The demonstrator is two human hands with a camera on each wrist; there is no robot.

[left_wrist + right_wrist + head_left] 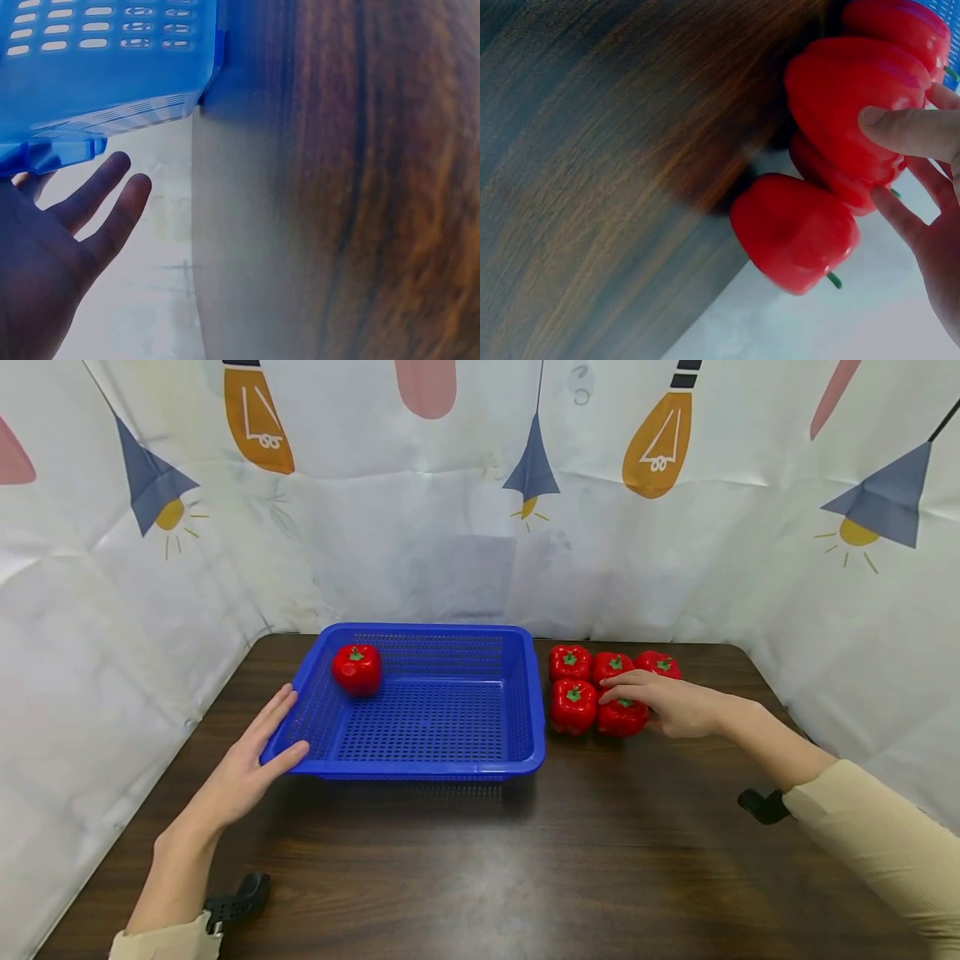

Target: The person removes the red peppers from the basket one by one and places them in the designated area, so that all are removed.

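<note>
In the head view my right hand is at the front right red bell pepper of a cluster on the table. Its fingers reach over the top, and in the right wrist view the thumb lies against the side of that pepper. My left hand rests at the left front corner of a blue plastic basket, fingers extended along the rim. Seen from the left wrist, two fingers stretch out straight beneath the basket's rim. One red bell pepper sits in the basket's back left.
Several more red peppers stand close together right of the basket, including one at the front left and one at the back right. The dark wooden table ends at a patterned white curtain behind and at both sides.
</note>
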